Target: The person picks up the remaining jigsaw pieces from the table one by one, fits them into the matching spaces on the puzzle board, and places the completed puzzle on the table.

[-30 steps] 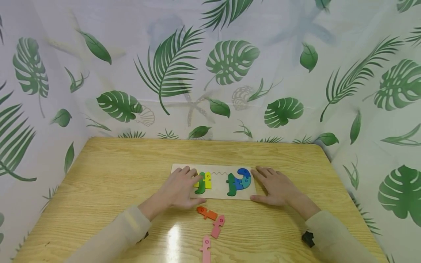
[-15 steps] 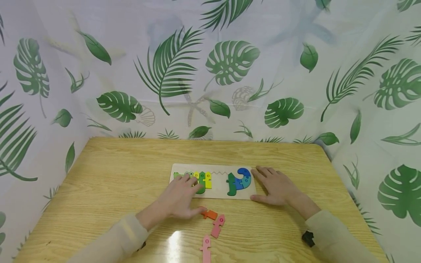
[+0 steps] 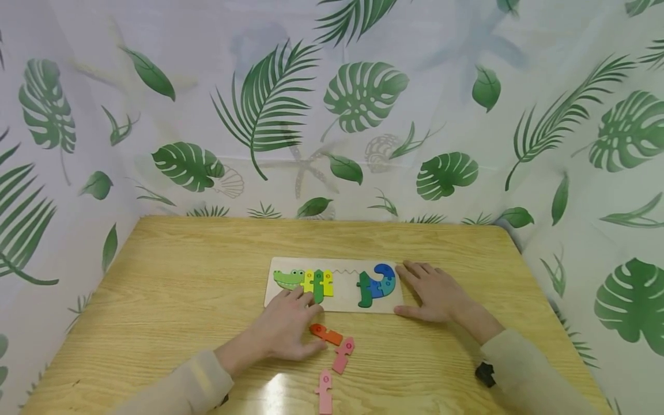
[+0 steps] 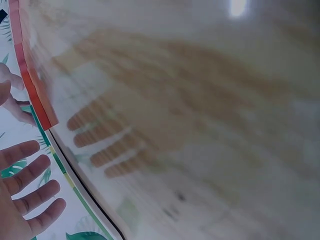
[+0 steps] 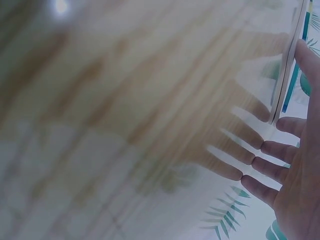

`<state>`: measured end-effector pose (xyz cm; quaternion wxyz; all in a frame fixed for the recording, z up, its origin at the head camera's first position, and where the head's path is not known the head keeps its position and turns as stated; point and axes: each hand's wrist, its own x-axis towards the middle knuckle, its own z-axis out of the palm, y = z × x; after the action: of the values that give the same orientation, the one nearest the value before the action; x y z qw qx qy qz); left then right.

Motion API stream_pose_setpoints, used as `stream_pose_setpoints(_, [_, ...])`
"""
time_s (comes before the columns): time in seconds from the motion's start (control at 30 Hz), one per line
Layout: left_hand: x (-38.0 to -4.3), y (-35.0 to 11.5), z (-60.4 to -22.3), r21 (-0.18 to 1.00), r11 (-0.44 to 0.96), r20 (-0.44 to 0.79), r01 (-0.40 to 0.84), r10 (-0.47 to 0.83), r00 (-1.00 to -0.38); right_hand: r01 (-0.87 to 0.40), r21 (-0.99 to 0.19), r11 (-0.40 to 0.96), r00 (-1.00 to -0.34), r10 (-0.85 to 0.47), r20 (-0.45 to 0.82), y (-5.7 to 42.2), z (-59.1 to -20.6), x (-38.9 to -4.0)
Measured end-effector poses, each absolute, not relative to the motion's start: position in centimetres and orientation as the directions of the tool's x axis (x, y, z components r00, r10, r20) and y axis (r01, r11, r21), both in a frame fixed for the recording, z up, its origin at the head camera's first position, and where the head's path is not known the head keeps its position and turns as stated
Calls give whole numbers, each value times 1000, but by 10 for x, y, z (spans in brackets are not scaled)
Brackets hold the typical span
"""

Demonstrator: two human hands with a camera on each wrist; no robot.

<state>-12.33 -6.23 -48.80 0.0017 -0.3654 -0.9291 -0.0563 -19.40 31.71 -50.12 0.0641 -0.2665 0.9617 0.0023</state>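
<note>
A pale wooden puzzle board [image 3: 344, 295] lies on the table with crocodile pieces in it. The green head [image 3: 286, 280], yellow and green leg pieces [image 3: 319, 282] fill its left part; a dark green leg [image 3: 365, 294] and blue tail [image 3: 386, 282] sit at the right, with bare wood between. My left hand [image 3: 287, 327] hovers at the board's front edge, fingers spread, thumb tip beside an orange piece [image 3: 329, 335]. In the left wrist view its fingers [image 4: 37, 200] are apart from the table, holding nothing. My right hand [image 3: 437, 294] touches the board's right edge with straight, spread fingers.
A darker pink piece [image 3: 342, 356] lies next to the orange one, and a lighter pink piece [image 3: 325, 393] lies nearer the front. The wooden table [image 3: 207, 248] ends at a leaf-printed cloth [image 3: 290, 127] behind and on both sides.
My left hand has drawn back from over the board's left part toward the front, uncovering the crocodile head. Its thumb passed over the orange piece. My right hand has stayed in place.
</note>
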Motion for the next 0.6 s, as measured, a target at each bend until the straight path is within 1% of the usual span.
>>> stream_pose_setpoints(0.13, [-120, -61, -488, 71, 723, 60, 687, 684, -727, -518, -26, 855, -848, -517, -115, 317, -501, -193])
stream_pose_setpoints(0.33, [-117, -59, -487, 32, 725, 43, 688, 687, -726, -524, -17, 851, -845, -523, -110, 317, -501, -193])
stream_pose_setpoints(0.6, [-117, -59, -490, 15, 739, 14, 673, 673, -740, -525, -21, 851, -844, -524, -113, 317, -501, -193])
